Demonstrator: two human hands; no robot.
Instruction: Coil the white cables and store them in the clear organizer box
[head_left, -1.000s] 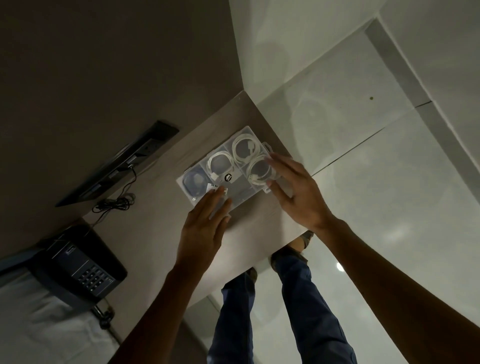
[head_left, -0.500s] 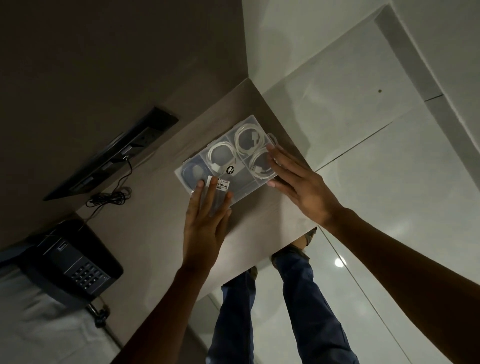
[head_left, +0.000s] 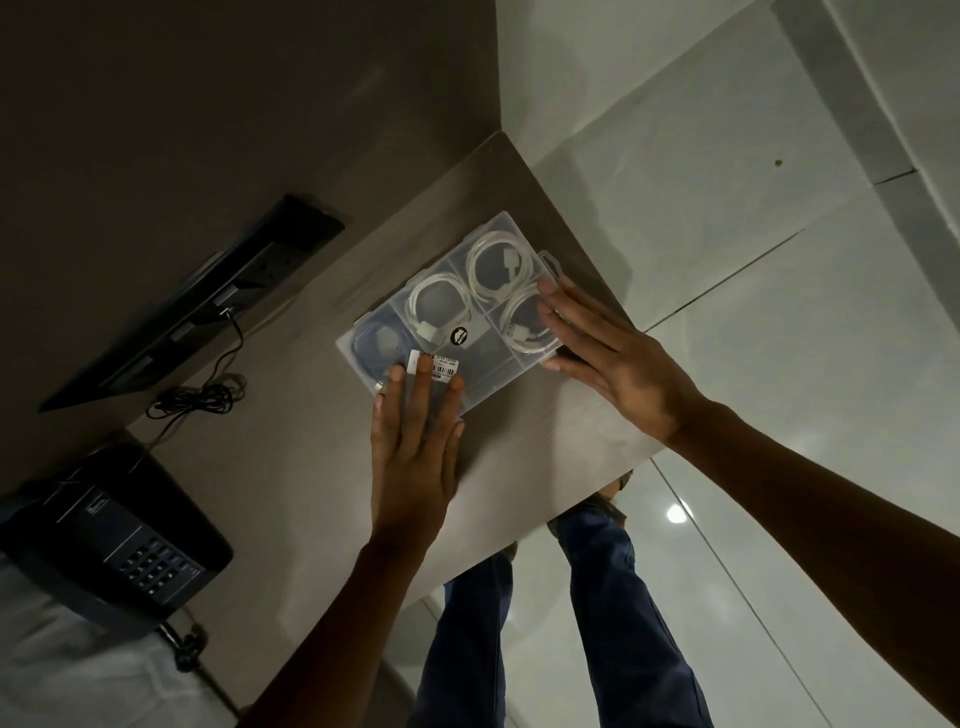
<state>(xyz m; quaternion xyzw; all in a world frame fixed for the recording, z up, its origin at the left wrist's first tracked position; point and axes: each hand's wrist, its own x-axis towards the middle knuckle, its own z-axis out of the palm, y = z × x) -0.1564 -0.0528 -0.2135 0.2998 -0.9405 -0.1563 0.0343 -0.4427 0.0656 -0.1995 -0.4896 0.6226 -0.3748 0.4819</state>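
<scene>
The clear organizer box (head_left: 493, 358) lies flat on the brown table with its lid down. Through the lid I see three coiled white cables (head_left: 496, 267) in separate compartments, and a darker coil in the left compartment. My left hand (head_left: 415, 441) rests flat, fingers spread, on the near left corner of the lid by the barcode label. My right hand (head_left: 613, 358) lies flat with fingertips on the lid's right end, near the latch tab. Neither hand grips anything.
A dark desk phone (head_left: 114, 535) sits at the table's near left. A black power strip (head_left: 208, 296) with a tangled black cord (head_left: 202, 395) lies along the wall. The table edge (head_left: 597, 493) runs just right of the box, above my legs and the tiled floor.
Both hands have slid further onto the lid: the left one moved up to the barcode label and flattened, and the right one now presses the right end.
</scene>
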